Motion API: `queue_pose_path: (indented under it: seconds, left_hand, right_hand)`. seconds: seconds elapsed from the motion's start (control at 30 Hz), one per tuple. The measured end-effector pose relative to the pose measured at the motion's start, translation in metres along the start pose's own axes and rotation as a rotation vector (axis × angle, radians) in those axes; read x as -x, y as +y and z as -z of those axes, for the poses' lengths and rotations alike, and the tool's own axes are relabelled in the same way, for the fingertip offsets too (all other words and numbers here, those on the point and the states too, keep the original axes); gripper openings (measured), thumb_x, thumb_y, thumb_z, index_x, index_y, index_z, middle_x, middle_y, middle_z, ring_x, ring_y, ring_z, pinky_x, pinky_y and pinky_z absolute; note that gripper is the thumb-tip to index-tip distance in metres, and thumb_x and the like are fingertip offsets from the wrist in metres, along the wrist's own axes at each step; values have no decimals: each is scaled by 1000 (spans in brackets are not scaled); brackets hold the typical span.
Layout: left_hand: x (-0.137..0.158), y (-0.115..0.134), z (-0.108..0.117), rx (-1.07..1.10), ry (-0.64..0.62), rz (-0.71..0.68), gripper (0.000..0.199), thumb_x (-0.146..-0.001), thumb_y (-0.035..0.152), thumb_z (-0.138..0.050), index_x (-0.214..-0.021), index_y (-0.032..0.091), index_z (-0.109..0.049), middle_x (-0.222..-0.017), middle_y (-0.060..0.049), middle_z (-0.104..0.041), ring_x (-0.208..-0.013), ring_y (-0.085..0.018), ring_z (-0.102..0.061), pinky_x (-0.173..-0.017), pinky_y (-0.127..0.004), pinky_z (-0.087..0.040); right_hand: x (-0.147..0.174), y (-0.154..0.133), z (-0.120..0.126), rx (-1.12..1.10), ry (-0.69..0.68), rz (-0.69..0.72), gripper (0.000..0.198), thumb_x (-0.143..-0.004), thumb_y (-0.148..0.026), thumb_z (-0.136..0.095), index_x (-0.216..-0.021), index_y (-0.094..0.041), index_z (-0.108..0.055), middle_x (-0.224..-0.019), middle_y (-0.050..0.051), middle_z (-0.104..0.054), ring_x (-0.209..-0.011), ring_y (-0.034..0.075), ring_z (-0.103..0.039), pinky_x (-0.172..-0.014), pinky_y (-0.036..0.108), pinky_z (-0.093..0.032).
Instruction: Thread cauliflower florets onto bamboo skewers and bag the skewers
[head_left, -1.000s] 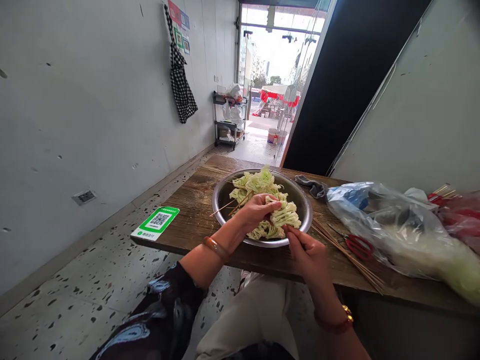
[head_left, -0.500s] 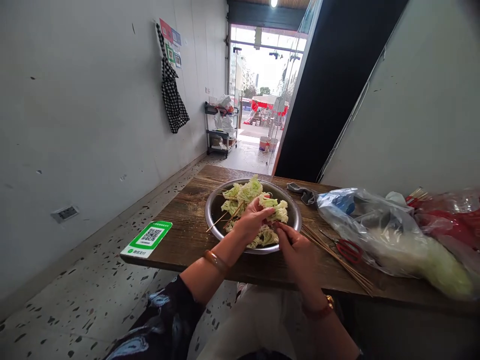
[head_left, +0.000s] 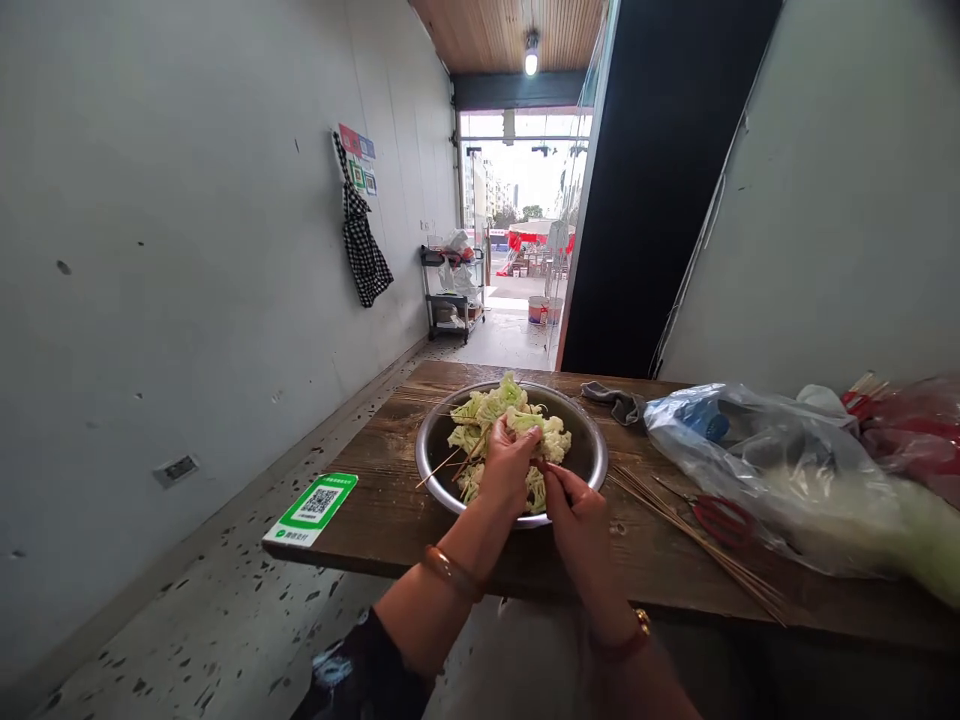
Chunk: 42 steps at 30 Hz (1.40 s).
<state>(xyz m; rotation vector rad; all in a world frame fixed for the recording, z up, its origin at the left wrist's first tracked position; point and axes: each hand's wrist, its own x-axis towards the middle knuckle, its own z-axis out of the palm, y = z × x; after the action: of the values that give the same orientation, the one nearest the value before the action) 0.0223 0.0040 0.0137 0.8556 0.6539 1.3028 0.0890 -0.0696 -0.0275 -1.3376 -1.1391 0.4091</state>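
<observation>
My left hand (head_left: 510, 462) is closed around cauliflower florets (head_left: 553, 440) above a metal bowl (head_left: 598, 470). Just to its right, my right hand (head_left: 577, 505) pinches with thumb and fingers close under those florets; what lies between its fingertips is too hidden to name. More cauliflower (head_left: 480, 415) fills the bowl, some of it threaded on thin wooden skewers (head_left: 439, 466) whose ends stick out over the left rim. A bundle of bare skewers (head_left: 701, 545) lies on the table right of the bowl, beside red-handled scissors (head_left: 724, 522).
The wooden table (head_left: 375, 520) carries a green QR-code card (head_left: 315, 508) at its left corner. A dark cloth (head_left: 611, 400) lies behind the bowl. Clear plastic bags (head_left: 795, 480) with pale contents crowd the right side. A cart (head_left: 454, 295) stands near the doorway.
The view has tilted up, so the room sits lower in the picture. Both hands remain together over the bowl, the left still gripping the florets, the right slightly closer beneath them.
</observation>
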Motion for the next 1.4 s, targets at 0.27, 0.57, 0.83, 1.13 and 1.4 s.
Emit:
queue_pose_path:
  seconds: [0.27, 0.57, 0.83, 1.13, 1.4]
  left_hand:
    - [11, -11, -17, -28, 40, -120, 48, -58, 23, -77, -97, 18, -49, -84, 0, -61, -69, -9, -58, -65, -21, -46]
    - [15, -14, -17, -32, -20, -38, 57, -58, 23, -81, -104, 18, -48, -85, 0, -64, -69, -10, -61, -69, -23, -48]
    - [9, 15, -11, -63, -37, 93, 44, -60, 43, -81, -83, 15, -57, -64, 3, -58, -55, -9, -56, -52, -22, -44]
    - [19, 8, -2, -86, -55, 76, 44, -49, 36, -87, -69, 15, -54, -59, 3, -59, -51, -9, -55, -52, -23, -45]
    - [33, -1, -2, -133, -118, 52, 36, -54, 33, -84, -67, 14, -56, -60, 2, -60, -54, -8, -55, -54, -21, -43]
  right_hand:
    - [3, -6, 3, -132, 39, -22, 33, -89, -39, -50, -91, -17, -75, -88, 7, -76, -79, 21, -66, -73, 30, -49]
    - [0, 1, 7, -103, 75, -51, 35, -87, -42, -51, -72, -16, -68, -61, -1, -62, -59, 14, -50, -58, 24, -39]
    - [16, -4, 14, -104, 26, -98, 40, -86, -47, -54, -58, -19, -55, -49, -6, -44, -51, 11, -39, -52, 23, -33]
    - [30, -2, 16, -133, 23, -81, 39, -88, -47, -51, -62, -19, -58, -50, -5, -44, -52, 11, -39, -52, 23, -32]
    - [38, 10, 11, -301, 36, -162, 38, -87, -48, -53, -67, -17, -63, -47, -6, -42, -46, 10, -36, -45, 23, -27]
